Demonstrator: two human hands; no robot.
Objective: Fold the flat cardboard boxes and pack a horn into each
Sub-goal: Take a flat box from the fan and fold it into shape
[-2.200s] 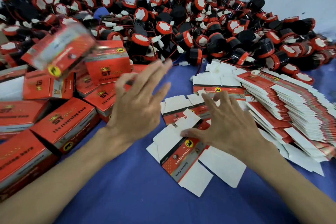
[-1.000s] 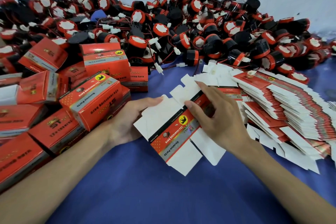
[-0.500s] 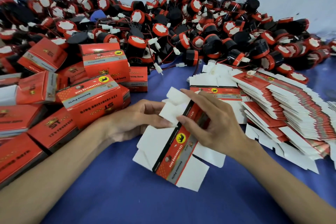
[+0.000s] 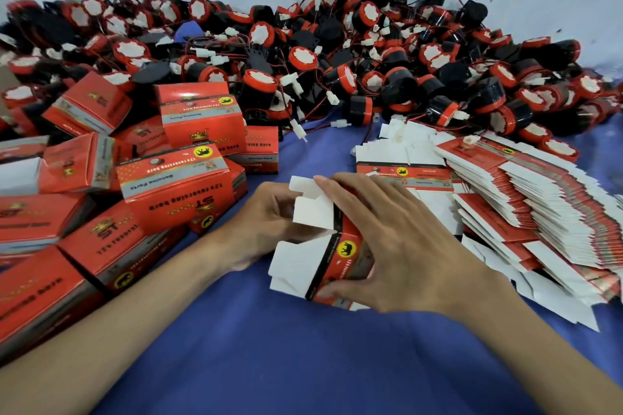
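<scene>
On the blue bench the right grip curls over the half-folded box, hiding most of its red side; the left grip pinches its white flaps. Folded boxes crowd the left, flat boxes the right. Behind them, horns lie heaped, their wires tangled beyond sorting.

Blue cloth under horns and boxes

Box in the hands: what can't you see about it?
Head view, cardboard box: most of its red printing, covered by the right hand.
Head view: its inside, hidden by white flaps and the left hand.
Head view: small print, too blurred.
</scene>
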